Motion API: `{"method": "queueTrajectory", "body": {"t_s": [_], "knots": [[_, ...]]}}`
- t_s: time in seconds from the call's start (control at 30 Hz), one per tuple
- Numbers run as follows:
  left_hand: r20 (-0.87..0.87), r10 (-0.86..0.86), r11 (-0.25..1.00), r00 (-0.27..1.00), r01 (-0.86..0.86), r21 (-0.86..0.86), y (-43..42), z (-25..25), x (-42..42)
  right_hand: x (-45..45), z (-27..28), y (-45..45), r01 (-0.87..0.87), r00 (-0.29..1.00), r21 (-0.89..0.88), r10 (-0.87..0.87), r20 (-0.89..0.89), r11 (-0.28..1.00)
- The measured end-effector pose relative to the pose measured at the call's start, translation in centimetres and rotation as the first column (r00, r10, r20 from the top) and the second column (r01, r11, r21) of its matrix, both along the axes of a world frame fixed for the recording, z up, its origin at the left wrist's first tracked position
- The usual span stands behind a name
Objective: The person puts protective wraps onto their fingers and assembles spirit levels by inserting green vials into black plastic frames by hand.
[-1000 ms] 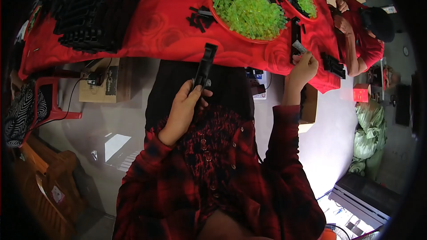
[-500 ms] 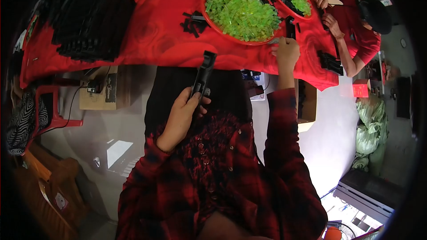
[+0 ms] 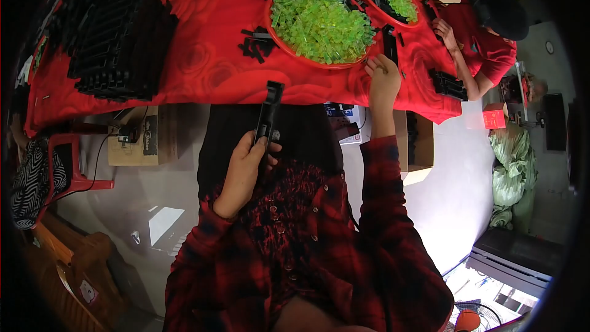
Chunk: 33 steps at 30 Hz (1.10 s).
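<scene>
My left hand is wrapped round the lower part of a long black plastic piece, held upright over my lap. A small greyish bit shows beside its fingers. At the right edge of a red basket is my right hand, its fingers bent and close together; whatever is between them is too small to make out. Green translucent pieces fill that basket, with black pieces behind them.
Stacked black parts stand at the left of the red-covered table. Loose black strips lie beside the basket. A co-worker at the right reaches to a second basket. Black parts lie near the right corner.
My right hand has moved left to the basket's edge, and the greyish strip it held no longer shows. The co-worker's hand has reached to the smaller basket. The whole view has shifted slightly.
</scene>
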State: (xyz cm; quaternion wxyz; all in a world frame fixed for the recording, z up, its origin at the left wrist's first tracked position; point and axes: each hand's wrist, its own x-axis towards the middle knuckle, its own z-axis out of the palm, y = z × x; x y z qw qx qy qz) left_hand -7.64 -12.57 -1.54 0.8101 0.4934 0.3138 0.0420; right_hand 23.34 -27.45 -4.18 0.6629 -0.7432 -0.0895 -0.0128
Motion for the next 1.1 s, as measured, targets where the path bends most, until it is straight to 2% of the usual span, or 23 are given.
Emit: {"method": "queueTrajectory", "body": {"t_s": [0.07, 0.1, 0.13, 0.27, 0.33, 0.37, 0.43, 0.47, 0.6, 0.67, 0.7, 0.77, 0.8, 0.9, 0.93, 0.97, 1.03, 1.07, 1.1], "knots": [[0.0, 0.008, 1.0, 1.0, -0.008, -0.009, 0.0, 0.2, 0.0, -0.6, 0.3, -0.7, 0.021, 0.999, -0.005, -0.021, 0.029, 1.0], [0.001, 0.015, 1.0, 1.0, -0.015, -0.018, 0.0, 0.3, 0.0, -0.9, 0.6, -1.1, 0.328, 0.873, -0.339, -0.146, 0.465, 0.882], [0.001, 0.015, 1.0, 1.0, -0.015, -0.019, 0.0, 0.1, 0.0, -1.2, 1.0, -1.4, 0.677, 0.576, -0.443, -0.047, 0.816, 0.587], [0.02, 0.016, 1.0, 1.0, -0.016, -0.013, -0.1, -0.3, 0.0, -1.5, 1.7, -1.8, 0.735, 0.495, -0.418, 0.0, 0.869, 0.533], [0.018, 0.009, 1.0, 1.0, -0.008, -0.018, -0.3, -0.3, -0.1, -1.2, 0.5, -1.6, 0.417, 0.742, -0.592, 0.118, 0.66, 0.69], [0.015, 0.003, 1.0, 1.0, -0.003, -0.014, -0.3, -0.3, 0.0, -1.2, 0.0, -1.5, 0.421, 0.741, -0.589, 0.114, 0.662, 0.69], [0.017, -0.002, 1.0, 1.0, 0.002, -0.004, -0.2, -0.1, 0.1, -1.6, -0.1, 0.0, 0.461, 0.759, -0.695, 0.16, 0.631, 0.552], [0.004, -0.003, 1.0, 1.0, 0.003, 0.006, -0.1, 0.0, 0.0, -1.4, -0.4, 0.6, 0.523, 0.725, -0.671, 0.139, 0.675, 0.526], [-0.006, 0.015, 0.999, 1.0, -0.015, 0.033, -0.1, 0.0, 0.0, -0.2, -0.9, 1.3, 0.543, 0.707, -0.677, 0.164, 0.687, 0.497], [-0.003, 0.006, 1.0, 1.0, -0.006, 0.021, -0.1, -0.1, 0.0, 0.7, -1.3, 1.2, 0.602, 0.685, -0.696, 0.196, 0.702, 0.39], [0.0, 0.004, 1.0, 1.0, -0.004, 0.006, -0.1, -0.2, 0.0, 0.8, -1.0, 1.0, 0.603, 0.684, -0.695, 0.195, 0.703, 0.391], [0.008, 0.007, 1.0, 1.0, -0.007, 0.014, -0.1, -0.3, 0.1, 1.0, -0.2, 0.3, 0.717, 0.609, -0.625, 0.159, 0.777, 0.309], [0.015, 0.009, 1.0, 1.0, -0.009, 0.02, -0.1, -0.4, 0.1, 1.0, 0.1, -0.1, 0.692, 0.661, -0.674, 0.148, 0.735, 0.256], [-0.003, 0.012, 1.0, 1.0, -0.012, 0.011, -0.1, -0.6, 0.1, 0.0, 1.3, -2.3, 0.639, 0.693, -0.726, 0.22, 0.686, 0.253], [-0.004, 0.013, 1.0, 1.0, -0.013, 0.01, -0.1, -0.6, 0.1, 0.1, 1.4, -2.7, 0.617, 0.742, -0.757, 0.162, 0.651, 0.216], [0.005, 0.016, 1.0, 1.0, -0.016, 0.008, -0.1, -0.7, 0.1, -0.2, 1.6, -2.8, 0.616, 0.742, -0.758, 0.163, 0.65, 0.216], [0.014, 0.022, 1.0, 1.0, -0.022, 0.004, -0.2, -0.6, 0.0, -0.7, 2.3, -2.9, 0.712, 0.672, -0.666, 0.06, 0.738, 0.223], [0.002, 0.02, 1.0, 1.0, -0.02, -0.001, -0.2, -0.4, 0.1, -0.1, 1.4, -3.3, 0.671, 0.725, -0.715, 0.027, 0.688, 0.196], [-0.009, 0.019, 1.0, 1.0, -0.019, -0.005, -0.2, -0.3, 0.1, 0.3, 1.0, -3.7, 0.671, 0.725, -0.715, 0.028, 0.688, 0.197]]}}
